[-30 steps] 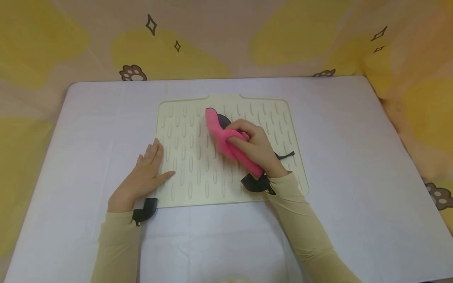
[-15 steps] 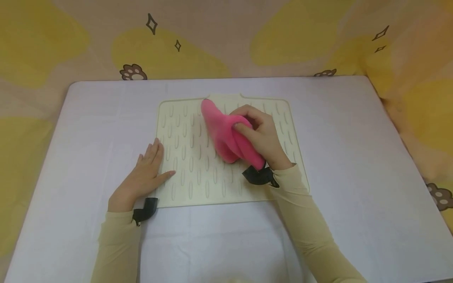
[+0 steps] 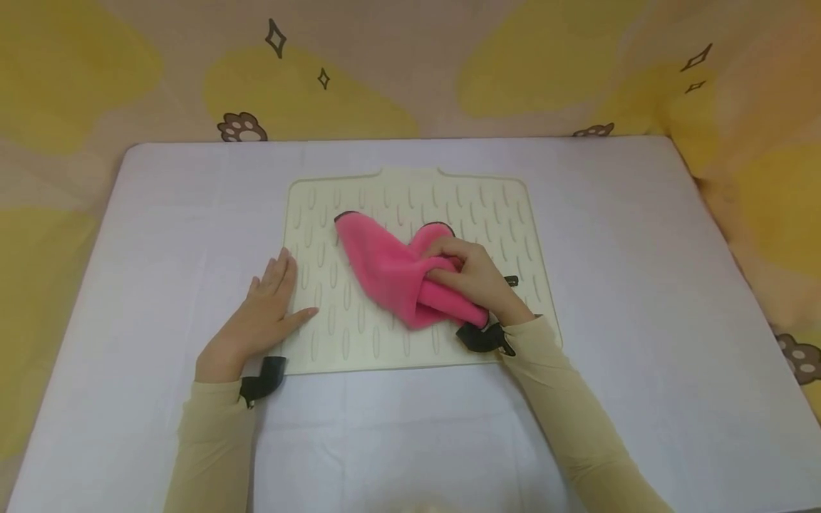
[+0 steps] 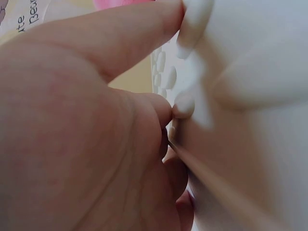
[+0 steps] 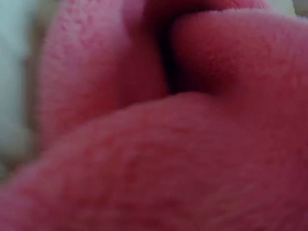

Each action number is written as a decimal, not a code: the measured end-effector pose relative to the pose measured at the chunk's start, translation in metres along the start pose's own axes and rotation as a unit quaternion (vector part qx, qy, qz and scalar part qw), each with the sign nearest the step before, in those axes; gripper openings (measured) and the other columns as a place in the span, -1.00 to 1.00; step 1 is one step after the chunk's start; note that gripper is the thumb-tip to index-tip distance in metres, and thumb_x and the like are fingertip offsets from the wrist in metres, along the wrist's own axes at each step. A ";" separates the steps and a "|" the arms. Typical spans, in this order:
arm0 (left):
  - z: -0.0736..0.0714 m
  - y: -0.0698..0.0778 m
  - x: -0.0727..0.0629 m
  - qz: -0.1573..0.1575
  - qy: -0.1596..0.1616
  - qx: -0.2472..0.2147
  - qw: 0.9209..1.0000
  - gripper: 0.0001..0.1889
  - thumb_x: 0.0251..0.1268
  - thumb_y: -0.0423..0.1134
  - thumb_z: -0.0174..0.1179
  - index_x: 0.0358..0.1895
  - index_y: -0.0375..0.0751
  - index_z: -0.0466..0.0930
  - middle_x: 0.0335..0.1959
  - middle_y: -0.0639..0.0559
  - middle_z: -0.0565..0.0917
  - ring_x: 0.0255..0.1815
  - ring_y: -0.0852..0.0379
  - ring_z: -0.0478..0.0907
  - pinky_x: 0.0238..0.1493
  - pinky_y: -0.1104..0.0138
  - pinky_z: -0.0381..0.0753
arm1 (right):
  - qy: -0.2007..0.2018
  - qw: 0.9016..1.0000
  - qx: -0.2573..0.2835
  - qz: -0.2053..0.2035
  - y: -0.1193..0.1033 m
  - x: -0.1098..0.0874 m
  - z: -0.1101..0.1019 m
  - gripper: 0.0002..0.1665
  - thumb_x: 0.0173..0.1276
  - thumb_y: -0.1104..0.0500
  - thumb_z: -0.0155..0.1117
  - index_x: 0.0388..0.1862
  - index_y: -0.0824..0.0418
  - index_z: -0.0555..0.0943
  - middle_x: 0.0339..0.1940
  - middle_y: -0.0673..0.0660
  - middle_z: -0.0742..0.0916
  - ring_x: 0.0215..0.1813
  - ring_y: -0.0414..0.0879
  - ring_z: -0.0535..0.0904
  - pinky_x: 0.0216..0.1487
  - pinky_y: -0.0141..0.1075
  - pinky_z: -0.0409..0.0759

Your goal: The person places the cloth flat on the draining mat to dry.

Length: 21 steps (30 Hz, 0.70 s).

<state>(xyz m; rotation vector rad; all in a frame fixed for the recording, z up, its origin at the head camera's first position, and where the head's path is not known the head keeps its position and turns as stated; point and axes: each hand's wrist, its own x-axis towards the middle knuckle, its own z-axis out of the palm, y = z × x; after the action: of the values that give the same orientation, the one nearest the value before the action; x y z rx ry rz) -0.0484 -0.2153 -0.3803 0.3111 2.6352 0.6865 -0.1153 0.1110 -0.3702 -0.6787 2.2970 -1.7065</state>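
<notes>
A pink plush cloth (image 3: 385,267) with a dark edging lies bunched over the middle of a cream ridged mat (image 3: 333,349). My right hand (image 3: 471,278) pinches the cloth's folds between thumb and fingers, on the mat's right half. In the right wrist view the fuzzy cloth (image 5: 144,163) fills nearly everything and hides the fingers. My left hand (image 3: 259,317) rests palm down across the mat's left edge, fingers straight and thumb spread onto the ridges. The left wrist view shows that hand (image 4: 96,125) close up against the pale mat surface.
The mat lies on a table with a white cloth (image 3: 654,285). A yellow and beige patterned curtain (image 3: 385,64) hangs behind and at the sides. Black camera mounts (image 3: 263,381) sit at both wrists. A short black strap end (image 3: 511,281) shows beside the right wrist.
My right hand first moves up and slightly right with the cloth, then back down toward me. The cloth has spread out wider to the left. My left hand stays put.
</notes>
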 end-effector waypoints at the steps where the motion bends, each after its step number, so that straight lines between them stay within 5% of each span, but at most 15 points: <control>1: 0.000 0.000 0.000 0.001 0.001 0.000 1.000 -0.09 0.41 0.06 -0.03 0.43 -0.47 -0.39 0.48 -0.23 -0.47 0.47 -0.20 -0.51 0.38 -0.15 -0.37 | -0.008 1.000 -0.005 0.001 0.003 -0.001 0.002 -0.89 0.18 0.36 0.32 -0.30 0.22 0.67 -0.33 0.04 0.67 -0.18 -0.12 0.51 -0.15 -0.34 0.47; 13: -0.012 0.006 -0.005 -0.008 -0.019 -0.021 1.000 -0.13 0.43 0.04 -0.04 0.43 -0.47 -0.34 0.48 -0.28 -0.41 0.47 -0.24 -0.45 0.39 -0.12 -0.34 | -0.050 0.994 -0.095 -0.011 0.011 0.000 0.008 -0.90 0.17 0.28 0.37 -0.31 0.16 0.67 -0.30 -0.02 0.69 -0.12 -0.14 0.54 -0.02 -0.26 0.48; 16: -0.026 0.015 -0.008 -0.014 -0.013 -0.029 0.999 -0.23 0.44 -0.02 -0.02 0.43 -0.48 -0.15 0.48 -0.35 -0.15 0.47 -0.28 -0.22 0.40 -0.09 -0.17 | -0.076 0.994 -0.083 0.005 0.005 0.000 0.001 -0.86 0.20 0.23 0.38 -0.25 0.10 0.65 -0.26 -0.07 0.68 -0.11 -0.17 0.53 -0.02 -0.27 0.48; 21: -0.043 0.026 0.006 0.001 0.067 -0.049 0.997 -0.48 0.42 -0.16 0.04 0.29 -0.49 0.30 0.24 -0.39 0.39 0.24 -0.31 0.32 0.25 -0.09 0.25 | -0.089 0.994 -0.065 -0.023 -0.011 0.001 -0.019 -0.77 0.21 0.25 0.37 -0.13 0.16 0.63 -0.18 -0.02 0.66 -0.09 -0.15 0.53 0.00 -0.21 0.49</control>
<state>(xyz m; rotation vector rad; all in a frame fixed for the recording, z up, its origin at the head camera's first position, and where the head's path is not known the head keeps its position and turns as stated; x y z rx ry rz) -0.0692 -0.2091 -0.3342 0.2476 2.7158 0.8610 -0.1215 0.1246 -0.3535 -0.8772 2.2983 -1.4577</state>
